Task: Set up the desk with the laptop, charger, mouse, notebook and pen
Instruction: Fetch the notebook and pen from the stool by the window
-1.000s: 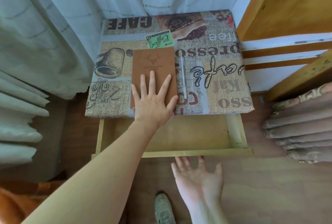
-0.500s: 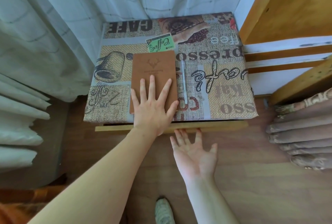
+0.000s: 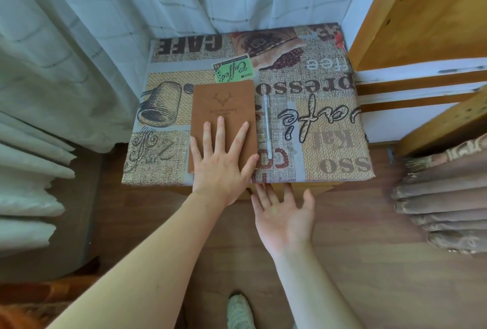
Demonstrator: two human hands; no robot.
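Left hand point(image 3: 220, 167) flat, fingers spread, on brown leather-look notebook point(image 3: 224, 115), centre frame; slim white pen point(image 3: 267, 125) parallel, just right. Right hand point(image 3: 283, 219) open, holding nothing, at patterned worktop point(image 3: 329, 123) edge, nearer pen.

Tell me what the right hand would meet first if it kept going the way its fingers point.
Probably the desk's front edge: the right hand lies open just below it, fingertips apparently touching, though depth is unclear.

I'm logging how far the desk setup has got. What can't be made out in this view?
- Small print on the notebook cover: too small, and the left hand covers its near end.
- Drawer front under the desk: mostly hidden by the desktop edge and the right hand.
- Laptop, charger, mouse: not in the head view.
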